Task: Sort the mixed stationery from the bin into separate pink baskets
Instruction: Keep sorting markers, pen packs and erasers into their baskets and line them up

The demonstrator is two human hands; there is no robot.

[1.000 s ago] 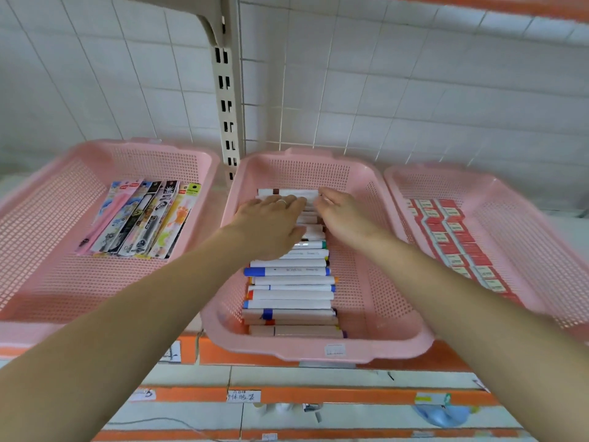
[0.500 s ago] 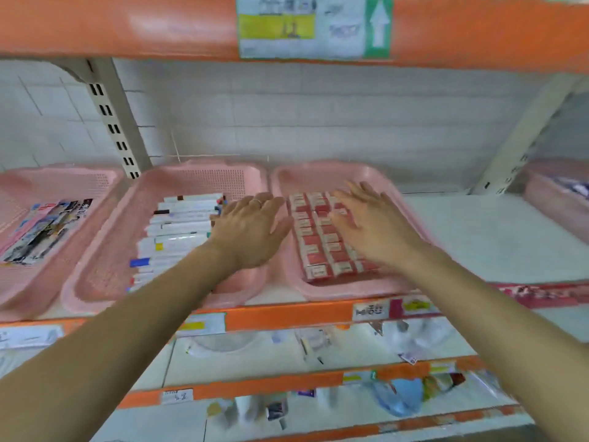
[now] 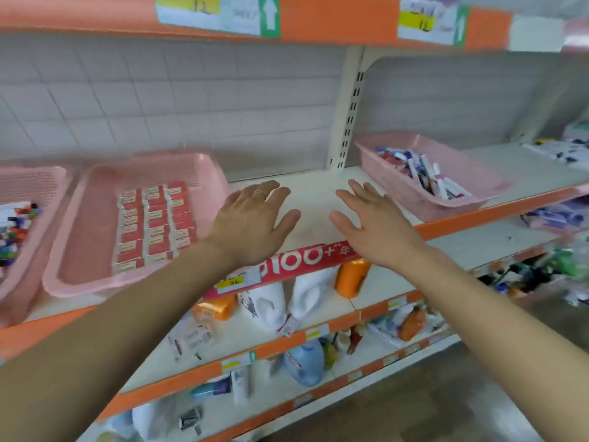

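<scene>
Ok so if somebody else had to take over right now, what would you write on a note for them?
Left hand: open, fingers spread, holding nothing, above the bare shelf.
Right hand: open and empty too, beside it.
Middle basket: small red boxes in neat rows, looks sorted.
Far-left basket: coloured pens, blurred and partly out of view.
Bin, further right on the shelf: a jumble of pens and markers, not yet sorted.
Next, probably: reach into the bin and take out one kind at a time.
</scene>
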